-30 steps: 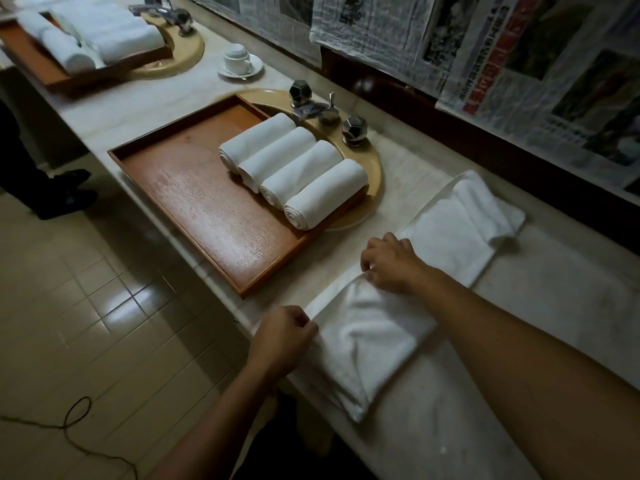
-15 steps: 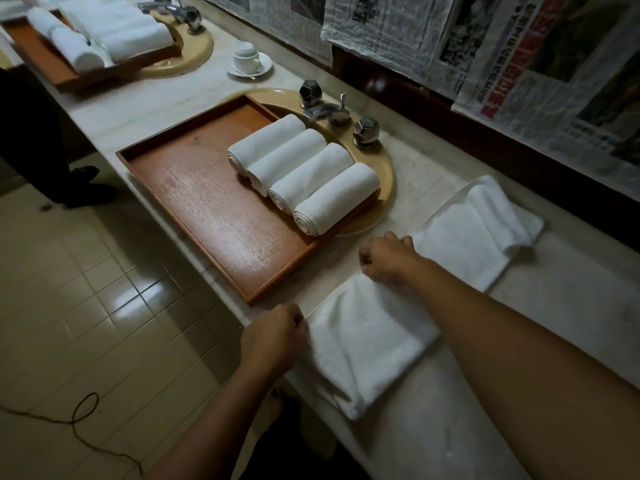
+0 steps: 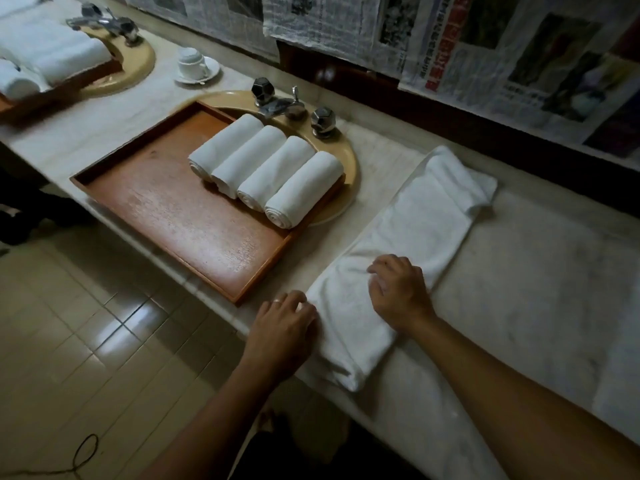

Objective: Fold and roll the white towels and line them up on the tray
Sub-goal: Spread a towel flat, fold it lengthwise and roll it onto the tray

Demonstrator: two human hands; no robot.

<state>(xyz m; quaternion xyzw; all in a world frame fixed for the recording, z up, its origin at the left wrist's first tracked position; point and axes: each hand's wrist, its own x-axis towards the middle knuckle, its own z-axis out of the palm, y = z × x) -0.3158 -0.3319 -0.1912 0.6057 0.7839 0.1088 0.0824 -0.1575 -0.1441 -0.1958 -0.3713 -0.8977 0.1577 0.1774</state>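
Taking the wooden tray [image 3: 166, 209] as the anchor for everything: off to its far left there's a second tray [image 3: 69, 83] with more white towels piled on it, sitting over a tan sink [image 3: 135, 67], and between that and the main tray there's a little cup on a saucer [image 3: 194, 64]. Below the tray's near edge the counter [image 3: 519, 289] drops straight off to tiled floor [image 3: 86, 323], and a dark cable [image 3: 83, 452] loops down there. The tray itself hangs close to the counter's front edge and half covers another sink [image 3: 346, 157], with the tap [image 3: 284, 105] just behind its back rim. Four rolled towels [image 3: 266, 171] sit side by side, touching, bunched at the tray's back right end, so the whole left and front stretch of bare wood is open. Just past the tray's near right corner is the left hand [image 3: 284, 327], fingers slightly spread and mostly straight, pressing against the left edge of the folded towel [image 3: 415, 230]. That towel lies as a long strip on the counter right of the tray, running from the front edge toward the back wall. The right hand [image 3: 398, 292] rests on top of it near the front end, fingers loosely bent and pushing into the cloth, not wrapped round anything. Right of the towel the counter is wide bare stone, and newspaper sheets [image 3: 519, 46] hang along the wall behind.
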